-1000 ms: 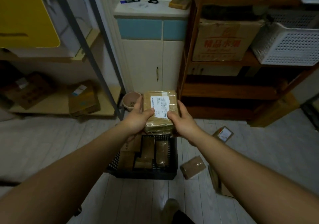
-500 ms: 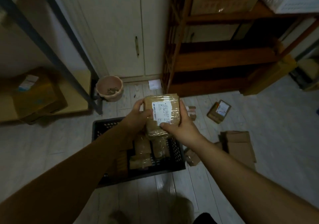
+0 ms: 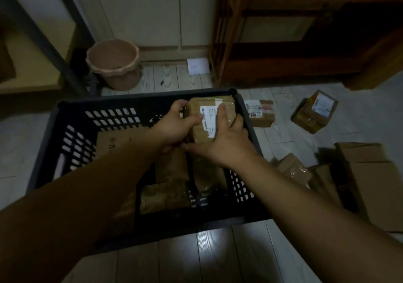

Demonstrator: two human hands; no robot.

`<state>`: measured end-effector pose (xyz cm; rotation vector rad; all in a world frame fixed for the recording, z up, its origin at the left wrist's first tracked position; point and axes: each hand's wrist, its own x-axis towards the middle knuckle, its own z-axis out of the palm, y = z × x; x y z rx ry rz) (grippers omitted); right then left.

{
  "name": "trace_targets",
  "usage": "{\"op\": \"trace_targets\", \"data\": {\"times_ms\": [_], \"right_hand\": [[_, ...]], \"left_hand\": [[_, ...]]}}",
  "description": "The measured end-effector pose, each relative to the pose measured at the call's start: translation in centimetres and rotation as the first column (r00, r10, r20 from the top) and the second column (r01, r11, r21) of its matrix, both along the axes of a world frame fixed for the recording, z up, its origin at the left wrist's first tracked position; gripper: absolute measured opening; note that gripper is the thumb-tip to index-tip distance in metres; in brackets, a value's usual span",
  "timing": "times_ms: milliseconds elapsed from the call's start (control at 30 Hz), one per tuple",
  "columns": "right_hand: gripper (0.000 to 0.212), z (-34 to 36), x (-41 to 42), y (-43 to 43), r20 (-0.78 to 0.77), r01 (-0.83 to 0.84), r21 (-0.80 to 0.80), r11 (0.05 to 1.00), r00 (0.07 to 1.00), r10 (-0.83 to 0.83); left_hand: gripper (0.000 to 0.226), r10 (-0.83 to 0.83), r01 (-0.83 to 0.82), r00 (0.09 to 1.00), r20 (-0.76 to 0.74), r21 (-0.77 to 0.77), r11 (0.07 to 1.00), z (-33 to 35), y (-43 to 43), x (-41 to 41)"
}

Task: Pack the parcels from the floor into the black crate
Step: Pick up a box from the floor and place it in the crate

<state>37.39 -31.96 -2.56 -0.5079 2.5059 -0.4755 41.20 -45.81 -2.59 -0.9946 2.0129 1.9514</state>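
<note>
Over the black crate [image 3: 54, 125], both outstretched hands, left [image 3: 174, 128] and right [image 3: 226, 141], grip one taped parcel [image 3: 226, 108].

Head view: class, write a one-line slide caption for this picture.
Both hands, left and right, lower a labelled parcel into the black crate's far right corner; more parcels lie on the floor.

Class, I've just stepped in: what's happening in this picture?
A person is packing parcels into a black crate on the floor. Both hands, left and right, grip a taped brown parcel with a white label, holding it at the crate's far right corner. Several parcels already lie inside. More boxes wait on the floor to the right, and a pink bin stands behind the crate.
</note>
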Motion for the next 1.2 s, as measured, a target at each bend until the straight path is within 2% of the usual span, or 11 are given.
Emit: {"op": "trace_targets", "data": {"times_ms": [167,233,333,400,467,600,800,933,1033,1200], "right_hand": [[0.121,-2.6,-1.6,0.5,-0.130,-0.044,0.009,0.999,0.991,0.045],[0.115,-2.7,-1.9,1.0,-0.184,-0.056,0.016,0.998,0.981,0.058],[0.112,-2.3,-1.6,1.9,-0.170,-0.031,0.000,1.000,0.985,0.031],[0.112,-1.9,-0.9,2.4,-0.147,-0.036,0.017,0.999,0.988,0.038],[0.110,-1.8,0.0,3.0,-0.123,-0.070,0.060,0.996,0.989,0.077],[0.107,-1.2,0.8,3.7,-0.133,-0.139,0.122,0.983,0.979,0.155],[0.106,1.2,1.3,4.8,-0.207,-0.113,0.149,0.982,0.968,0.143],[0.103,1.8,1.7,5.5,-0.186,-0.106,0.156,0.982,0.973,0.135],[0.103,1.8,1.8,5.4,-0.187,-0.115,0.179,0.977,0.971,0.149],[0.102,1.8,1.7,5.3,-0.176,-0.110,0.206,0.972,0.973,0.148]], "left_hand": [[0.055,-0.079,0.079,0.995,-0.068,-0.004,0.997,-3.7,0.0,-0.9],[0.050,-0.087,0.087,0.994,-0.069,-0.013,0.996,-4.6,0.0,-1.0],[0.045,-0.053,0.051,0.997,-0.050,-0.029,0.998,-5.5,-0.4,-0.6],[0.044,-0.054,0.052,0.998,-0.009,-0.137,0.989,-6.4,-0.6,-0.2],[0.043,-0.132,0.143,0.989,0.059,-0.258,0.956,-7.3,-0.6,0.4],[0.049,-0.275,0.304,0.952,0.130,-0.381,0.873,-8.9,-0.6,1.2],[0.064,-0.460,0.538,0.840,0.289,-0.562,0.629,-11.8,-0.8,0.7],[0.072,-0.569,0.720,0.656,0.495,-0.637,0.276,-13.9,0.7,0.6],[0.081,-0.617,0.812,0.506,0.603,-0.574,0.105,-15.8,1.5,0.6],[0.117,-0.618,0.867,0.384,0.686,-0.498,-0.014,-18.9,3.0,1.1]]}}
